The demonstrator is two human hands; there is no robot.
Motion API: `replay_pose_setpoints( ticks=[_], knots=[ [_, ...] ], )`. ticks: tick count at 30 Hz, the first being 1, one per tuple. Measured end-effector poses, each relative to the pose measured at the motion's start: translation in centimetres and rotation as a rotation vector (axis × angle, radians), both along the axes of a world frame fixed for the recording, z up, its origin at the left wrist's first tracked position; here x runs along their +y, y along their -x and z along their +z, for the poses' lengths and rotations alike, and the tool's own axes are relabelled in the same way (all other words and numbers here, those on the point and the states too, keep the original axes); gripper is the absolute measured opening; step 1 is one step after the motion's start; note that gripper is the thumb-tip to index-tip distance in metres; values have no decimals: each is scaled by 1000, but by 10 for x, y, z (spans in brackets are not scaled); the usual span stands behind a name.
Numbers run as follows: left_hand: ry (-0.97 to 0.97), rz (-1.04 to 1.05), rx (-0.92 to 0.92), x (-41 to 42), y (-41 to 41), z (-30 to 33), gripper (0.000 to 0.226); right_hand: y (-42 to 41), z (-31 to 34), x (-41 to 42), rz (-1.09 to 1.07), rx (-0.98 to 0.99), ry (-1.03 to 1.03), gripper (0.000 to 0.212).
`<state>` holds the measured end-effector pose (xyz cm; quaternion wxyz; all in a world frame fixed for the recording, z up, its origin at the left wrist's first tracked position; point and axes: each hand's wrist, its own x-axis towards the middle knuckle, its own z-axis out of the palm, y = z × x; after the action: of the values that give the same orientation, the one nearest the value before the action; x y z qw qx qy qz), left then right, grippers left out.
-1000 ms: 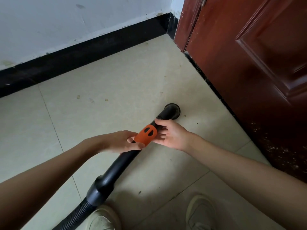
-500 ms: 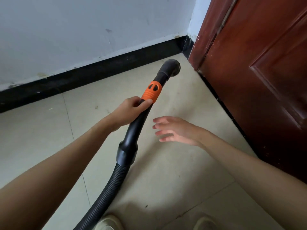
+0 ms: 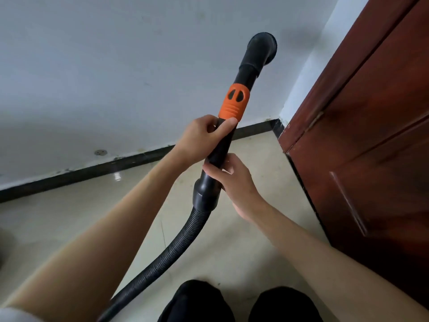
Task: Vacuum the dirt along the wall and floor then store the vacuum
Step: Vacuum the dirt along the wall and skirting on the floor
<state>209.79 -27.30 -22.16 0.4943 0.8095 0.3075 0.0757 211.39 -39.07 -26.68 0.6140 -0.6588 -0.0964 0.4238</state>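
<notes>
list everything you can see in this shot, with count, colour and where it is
vacuum wand: 1, black, centre, raised toward the wall
orange collar: 1, orange, on the wand above the hands
nozzle: 1, black, top, by the wall
ribbed hose: 1, black, curving to bottom left
wall: 1, white, behind
baseboard: 1, black, at wall foot
floor: tiled, beige
door: 1, reddish brown, right
left hand: grips wand below collar
right hand: holds wand lower down

Two hands (image 3: pixel 204 138), one vacuum hose (image 3: pixel 176 247).
</notes>
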Motion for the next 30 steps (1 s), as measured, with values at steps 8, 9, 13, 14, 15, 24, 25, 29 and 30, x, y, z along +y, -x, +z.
replay_pose_setpoints(
  ticks=[8,9,13,14,15,24,25,29,30],
  knots=[
    [74,116,-79,51,73,197,38,41,197,42,224,-201,-9,13],
    [83,139,-89,58,86,222,37,49,222,49,264,-211,-12,16],
    [89,247,-114,83,146,314,35,90,315,82,417,-223,-39,13],
    [92,272,-124,87,162,334,32,103,336,89,445,-217,-50,10],
    [95,294,-133,91,179,354,29,116,355,95,471,-215,-58,9],
    [123,696,-295,89,360,472,28,231,476,140,791,-337,-148,19],
    [114,758,-303,84,381,480,28,244,486,141,804,-348,-163,20],
    [12,969,-295,60,466,502,33,292,524,147,848,-332,-213,18],
    [-37,995,-266,54,486,505,35,304,533,151,852,-322,-227,16]
  ],
)
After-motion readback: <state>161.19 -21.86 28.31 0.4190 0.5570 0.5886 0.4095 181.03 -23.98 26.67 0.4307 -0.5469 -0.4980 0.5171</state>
